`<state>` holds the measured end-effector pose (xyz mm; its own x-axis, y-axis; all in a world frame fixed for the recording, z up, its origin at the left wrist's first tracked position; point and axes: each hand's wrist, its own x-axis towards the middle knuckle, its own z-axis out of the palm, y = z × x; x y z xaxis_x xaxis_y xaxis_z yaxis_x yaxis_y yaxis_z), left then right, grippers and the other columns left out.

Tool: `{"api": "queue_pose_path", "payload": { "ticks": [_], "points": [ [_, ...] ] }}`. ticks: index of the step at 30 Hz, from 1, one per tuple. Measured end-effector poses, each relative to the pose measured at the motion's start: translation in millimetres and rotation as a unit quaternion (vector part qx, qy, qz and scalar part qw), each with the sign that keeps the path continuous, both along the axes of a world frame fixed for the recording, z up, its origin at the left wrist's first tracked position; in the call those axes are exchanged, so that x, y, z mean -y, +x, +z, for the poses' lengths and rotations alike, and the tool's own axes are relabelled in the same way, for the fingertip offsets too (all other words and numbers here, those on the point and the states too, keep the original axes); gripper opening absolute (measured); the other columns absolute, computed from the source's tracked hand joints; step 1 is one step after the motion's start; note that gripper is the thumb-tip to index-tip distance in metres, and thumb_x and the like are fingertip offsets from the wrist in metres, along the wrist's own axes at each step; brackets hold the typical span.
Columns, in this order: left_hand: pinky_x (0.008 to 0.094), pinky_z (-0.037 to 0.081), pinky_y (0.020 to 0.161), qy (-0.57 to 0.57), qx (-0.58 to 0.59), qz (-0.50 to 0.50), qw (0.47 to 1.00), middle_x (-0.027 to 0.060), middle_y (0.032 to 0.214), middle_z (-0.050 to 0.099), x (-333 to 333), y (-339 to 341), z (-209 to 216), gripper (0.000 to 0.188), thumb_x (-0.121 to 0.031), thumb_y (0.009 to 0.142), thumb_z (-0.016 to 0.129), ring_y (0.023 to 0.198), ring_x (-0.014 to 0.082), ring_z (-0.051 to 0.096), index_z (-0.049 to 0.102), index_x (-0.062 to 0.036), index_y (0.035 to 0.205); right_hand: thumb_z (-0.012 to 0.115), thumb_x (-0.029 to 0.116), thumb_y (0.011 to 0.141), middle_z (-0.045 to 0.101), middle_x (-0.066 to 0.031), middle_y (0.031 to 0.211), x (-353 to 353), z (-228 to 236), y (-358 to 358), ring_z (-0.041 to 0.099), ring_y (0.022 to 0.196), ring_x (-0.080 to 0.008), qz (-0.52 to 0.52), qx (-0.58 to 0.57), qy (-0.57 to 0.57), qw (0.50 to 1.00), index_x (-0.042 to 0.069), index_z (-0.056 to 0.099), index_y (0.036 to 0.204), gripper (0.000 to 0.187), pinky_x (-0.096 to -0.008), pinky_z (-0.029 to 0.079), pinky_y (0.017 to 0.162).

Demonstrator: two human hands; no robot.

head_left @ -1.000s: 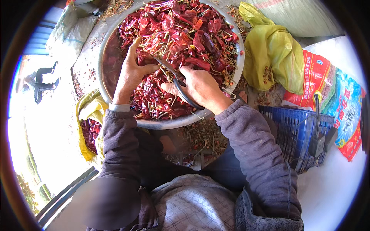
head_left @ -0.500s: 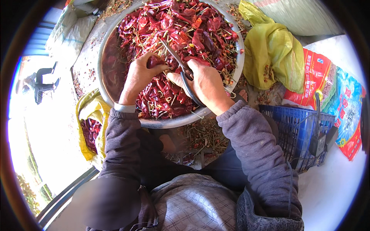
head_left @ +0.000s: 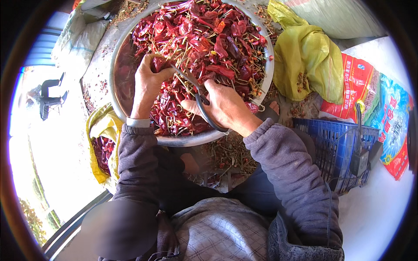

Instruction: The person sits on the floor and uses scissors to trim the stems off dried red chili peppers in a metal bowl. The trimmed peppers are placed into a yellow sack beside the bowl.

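Observation:
A wide metal basin (head_left: 116, 87) in front of my knees is heaped with dried red chillies (head_left: 204, 39) and their thin stems. My left hand (head_left: 147, 82) rests on the pile at the basin's left side and pinches one dark red chilli (head_left: 157, 63). My right hand (head_left: 224, 108) is closed around the dark handles of a pair of scissors (head_left: 198, 93). The blades point up and left, ending right beside the chilli in my left hand. Both arms wear grey sleeves.
A yellow bag (head_left: 101, 139) with more red chillies lies left of my knee. A crumpled yellow-green bag (head_left: 307, 61) and colourful printed sacks (head_left: 374, 100) lie at the right. A blue plastic crate (head_left: 337, 148) stands by my right arm. Cut stems litter the ground under the basin.
My left hand has picked a chilli out of the pile and lifted it. My right hand has brought the scissors up and left to meet it.

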<state>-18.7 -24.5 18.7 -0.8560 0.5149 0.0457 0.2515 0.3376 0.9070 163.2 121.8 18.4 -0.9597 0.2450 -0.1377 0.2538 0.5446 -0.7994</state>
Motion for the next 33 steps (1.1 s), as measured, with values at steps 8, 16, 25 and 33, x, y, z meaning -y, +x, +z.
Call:
{"api": "queue_pose_path", "payload": {
  "ticks": [8, 16, 25, 33],
  "points": [
    [0.0313, 0.055, 0.074, -0.1, -0.204, -0.037, 0.973, 0.0109, 0.088, 0.072, -3, 14, -2, 0.037, -0.01, 0.078, 0.086, 0.075, 0.016, 0.068, 0.064, -0.0046, 0.107, 0.069, 0.061, 0.089, 0.062, -0.0215, 0.063, 0, -6, -4, 0.065, 0.063, -0.0426, -0.027, -0.071, 0.063, 0.995, 0.0, 0.06, 0.09, 0.062, -0.0484, 0.051, 0.062],
    [0.0276, 0.055, 0.071, -0.042, -0.117, -0.056, 0.991, 0.0065, 0.089, 0.074, 2, 7, -11, 0.027, -0.008, 0.084, 0.082, 0.075, 0.0107, 0.067, 0.07, -0.0042, 0.107, 0.074, 0.047, 0.092, 0.064, -0.0167, 0.07, 4, 0, -4, 0.063, 0.061, -0.028, -0.036, -0.091, -0.123, 0.988, 0.0, 0.065, 0.094, 0.047, -0.0406, 0.05, 0.061],
    [0.0228, 0.053, 0.071, 0.17, 0.126, -0.033, 0.977, -0.0014, 0.089, 0.068, 11, 7, -35, 0.016, 0.001, 0.091, 0.074, 0.077, 0.0065, 0.062, 0.067, -0.0053, 0.104, 0.065, 0.056, 0.097, 0.05, 0.0016, 0.07, -42, 28, -6, 0.05, 0.056, -0.0068, -0.141, -0.257, -0.554, 0.779, 0.007, 0.054, 0.103, 0.051, -0.0254, 0.043, 0.047],
    [0.0241, 0.043, 0.056, 0.09, 0.09, 0.183, 0.975, -0.0015, 0.077, 0.066, 42, -90, -54, 0.027, -0.001, 0.078, 0.083, 0.064, 0.0086, 0.054, 0.069, -0.0081, 0.1, 0.06, 0.065, 0.095, 0.064, -0.014, 0.104, -68, 18, -1, 0.064, 0.098, -0.0269, -0.338, -0.273, -0.607, 0.665, 0.004, 0.055, 0.114, 0.064, -0.0456, 0.052, 0.094]
  ]
}}
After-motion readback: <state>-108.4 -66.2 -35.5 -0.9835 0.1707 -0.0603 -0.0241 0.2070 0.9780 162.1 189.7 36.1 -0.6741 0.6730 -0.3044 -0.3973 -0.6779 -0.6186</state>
